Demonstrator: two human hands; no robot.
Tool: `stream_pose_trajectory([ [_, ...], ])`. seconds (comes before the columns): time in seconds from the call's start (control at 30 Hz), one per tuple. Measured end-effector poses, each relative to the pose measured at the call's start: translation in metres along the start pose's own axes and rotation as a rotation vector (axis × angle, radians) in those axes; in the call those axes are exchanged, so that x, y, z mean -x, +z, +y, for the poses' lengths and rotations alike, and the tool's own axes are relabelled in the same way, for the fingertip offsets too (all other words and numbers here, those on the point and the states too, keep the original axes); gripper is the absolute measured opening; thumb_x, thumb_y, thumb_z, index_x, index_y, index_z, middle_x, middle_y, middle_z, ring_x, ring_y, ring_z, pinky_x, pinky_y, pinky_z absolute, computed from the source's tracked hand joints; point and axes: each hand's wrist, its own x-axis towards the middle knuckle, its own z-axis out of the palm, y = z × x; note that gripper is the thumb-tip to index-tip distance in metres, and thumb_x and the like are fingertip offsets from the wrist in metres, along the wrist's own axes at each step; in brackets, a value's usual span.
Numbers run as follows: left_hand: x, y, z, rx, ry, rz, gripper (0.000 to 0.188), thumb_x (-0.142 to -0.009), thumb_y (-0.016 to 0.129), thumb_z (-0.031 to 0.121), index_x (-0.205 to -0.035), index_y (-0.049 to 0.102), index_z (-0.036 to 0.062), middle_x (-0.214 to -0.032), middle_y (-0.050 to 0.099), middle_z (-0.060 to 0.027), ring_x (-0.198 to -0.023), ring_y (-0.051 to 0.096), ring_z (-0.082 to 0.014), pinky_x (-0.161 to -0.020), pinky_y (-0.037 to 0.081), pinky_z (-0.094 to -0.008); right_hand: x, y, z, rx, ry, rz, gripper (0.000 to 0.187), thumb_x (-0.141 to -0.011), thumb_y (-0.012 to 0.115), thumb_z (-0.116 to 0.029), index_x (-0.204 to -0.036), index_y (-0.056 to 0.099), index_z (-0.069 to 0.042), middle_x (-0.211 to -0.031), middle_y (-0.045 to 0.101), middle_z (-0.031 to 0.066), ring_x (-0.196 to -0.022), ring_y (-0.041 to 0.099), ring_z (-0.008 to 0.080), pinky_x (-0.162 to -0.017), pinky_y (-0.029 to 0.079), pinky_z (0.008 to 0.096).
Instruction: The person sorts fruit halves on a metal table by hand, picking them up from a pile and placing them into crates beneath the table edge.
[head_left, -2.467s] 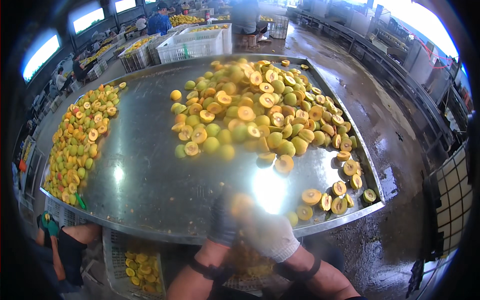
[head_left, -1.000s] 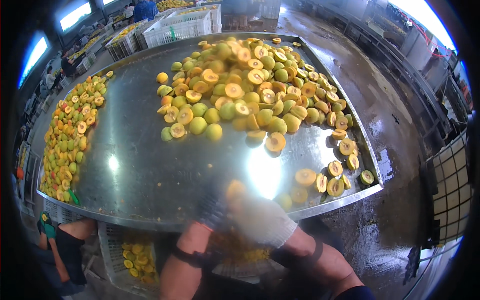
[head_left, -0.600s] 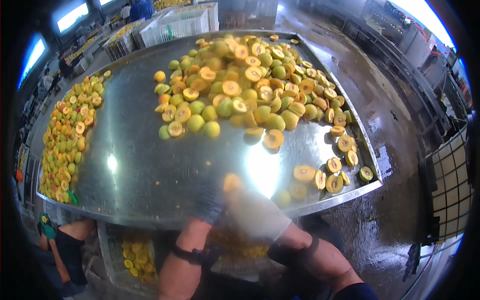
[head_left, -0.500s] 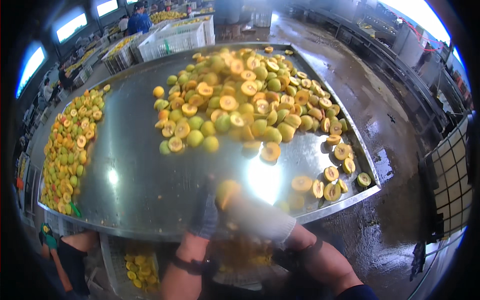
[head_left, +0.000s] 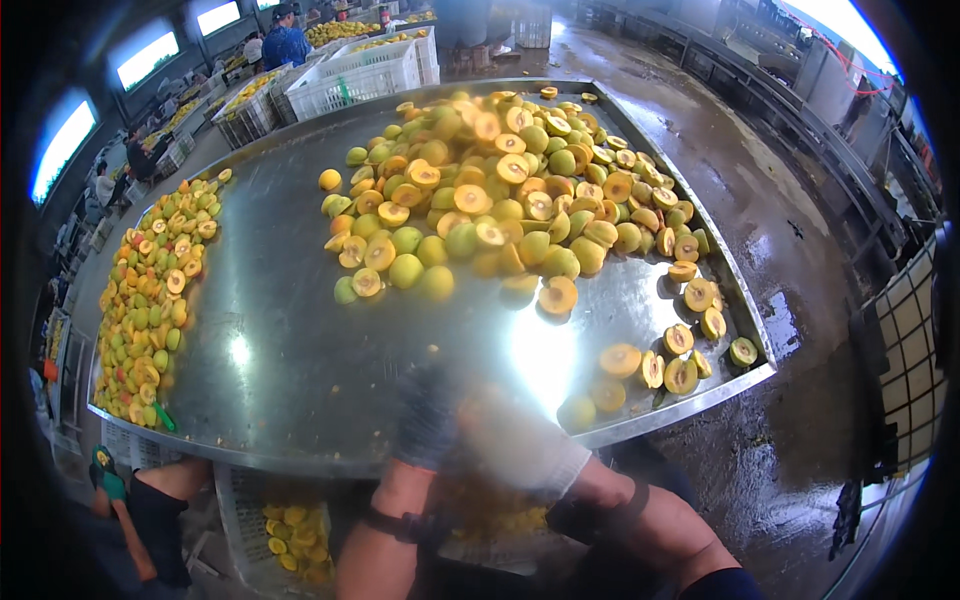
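Left hand (head_left: 425, 425) and right hand (head_left: 525, 445) are blurring together by the table (head_left: 300, 370) edge
Haze is hiding the fingers, so I cannot tell their grip; fruit (head_left: 558, 295) is lying beyond.

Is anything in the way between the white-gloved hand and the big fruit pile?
Nothing visible blocks it. Between the right hand and the big fruit pile is metal tabletop with bright glare; loose fruit halves lie off to the right.

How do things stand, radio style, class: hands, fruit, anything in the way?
Left hand, dark glove, and right hand, pale glove, close together at table's near edge; blur hides grip. Fruit pile ahead, many halved. Bright glare between.
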Motion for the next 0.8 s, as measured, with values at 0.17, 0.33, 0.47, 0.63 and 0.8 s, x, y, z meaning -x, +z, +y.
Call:
stream_pose_trajectory([
  [0.17,-0.006,-0.013,0.002,-0.279,0.237,-0.185,0.026,-0.093,0.063,0.021,-0.101,0.073,-0.0025,-0.09,0.073,-0.0091,-0.078,0.069,-0.0173,-0.074,0.056,-0.0339,-0.005,-0.011,0.001,0.232,-0.12,-0.187,0.038,-0.101,0.052,-0.031,-0.103,0.065,0.005,-0.092,0.069,0.0269,-0.095,0.068,0.0429,-0.082,0.053,0.0469],
  [0.33,-0.018,-0.01,0.002,-0.169,0.126,-0.308,0.027,-0.093,0.068,0.023,-0.105,0.072,-0.0009,-0.091,0.072,-0.0078,-0.078,0.068,-0.0169,-0.074,0.056,-0.0333,-0.002,-0.01,0.035,-0.144,0.069,-0.27,0.04,-0.101,0.049,-0.03,-0.103,0.067,0.005,-0.091,0.069,0.0248,-0.092,0.069,0.04,-0.081,0.053,0.0451],
  [0.47,-0.003,0.009,-0.016,0.114,-0.047,0.06,0.027,-0.094,0.068,0.026,-0.107,0.072,0.0023,-0.094,0.07,-0.0056,-0.08,0.065,-0.0159,-0.075,0.055,-0.0332,-0.002,-0.013,0.013,-0.373,0.239,-0.149,0.043,-0.104,0.042,-0.032,-0.099,0.064,0.005,-0.076,0.066,0.0201,-0.079,0.069,0.035,-0.074,0.052,0.0448],
  [0.63,-0.001,0.016,-0.011,-0.275,0.195,-0.022,0.03,-0.099,0.058,0.028,-0.105,0.072,0.0011,-0.094,0.069,-0.0075,-0.081,0.064,-0.0168,-0.071,0.054,-0.0314,0.001,-0.007,0.014,-0.243,0.089,-0.042,0.043,-0.105,0.043,-0.034,-0.099,0.062,0.004,-0.073,0.065,0.0174,-0.072,0.068,0.0336,-0.07,0.053,0.045],
  [0.8,0.001,0.013,-0.031,0.029,-0.132,0.045,0.031,-0.099,0.057,0.027,-0.104,0.071,-0.0003,-0.088,0.069,-0.0078,-0.079,0.065,-0.0187,-0.073,0.054,-0.0322,-0.002,-0.005,0.019,0.142,-0.007,-0.079,0.036,-0.101,0.051,-0.03,-0.102,0.063,0.004,-0.086,0.068,0.0253,-0.084,0.068,0.0424,-0.075,0.053,0.0479],
])
